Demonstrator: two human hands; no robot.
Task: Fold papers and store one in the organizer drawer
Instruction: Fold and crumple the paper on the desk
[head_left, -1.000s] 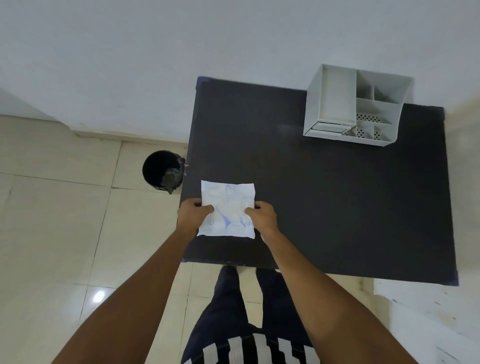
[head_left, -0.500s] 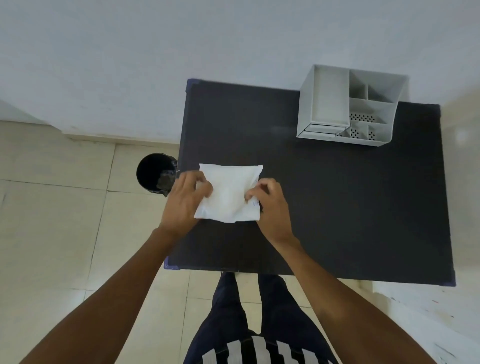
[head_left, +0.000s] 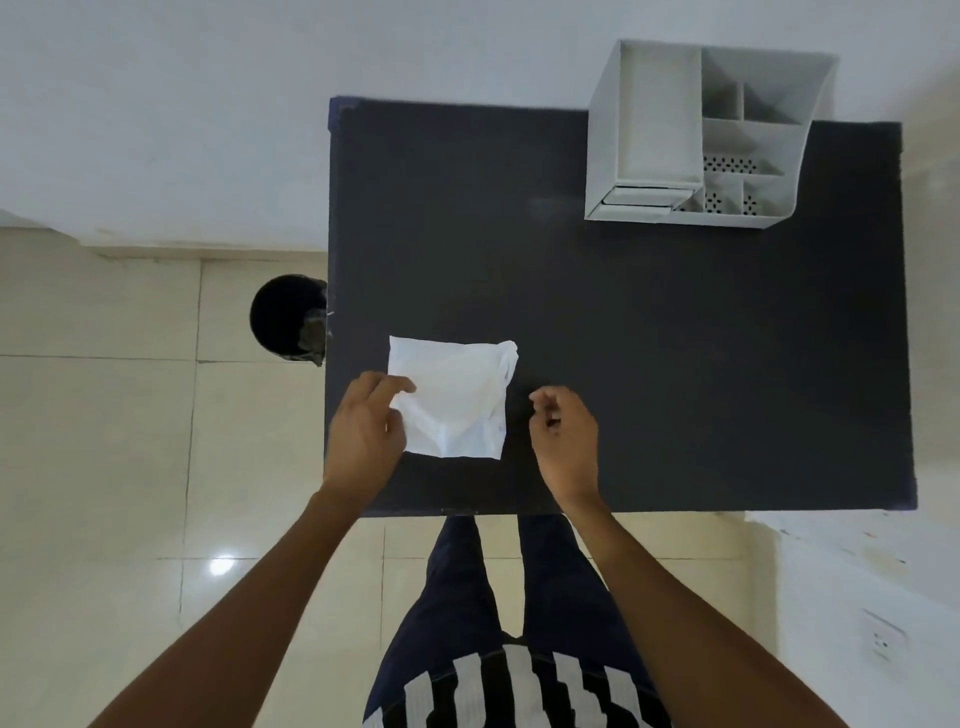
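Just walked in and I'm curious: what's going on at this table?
A person is folding a white paper on a dark table. The left hand pinches its near-left edge; the right hand hovers beside it, touching nothing. A white organizer sits at the table's far right, not yet used.

Bare forearms, no sleeves; dark navy trousers (head_left: 467, 597); black top with white stripes (head_left: 514, 691).

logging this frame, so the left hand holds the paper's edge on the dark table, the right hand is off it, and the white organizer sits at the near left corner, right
Not quite. The organizer sits at the far right corner of the table, against the wall, as the head view shows. The rest holds: the left hand holds the paper at its left edge, and the right hand is off it.
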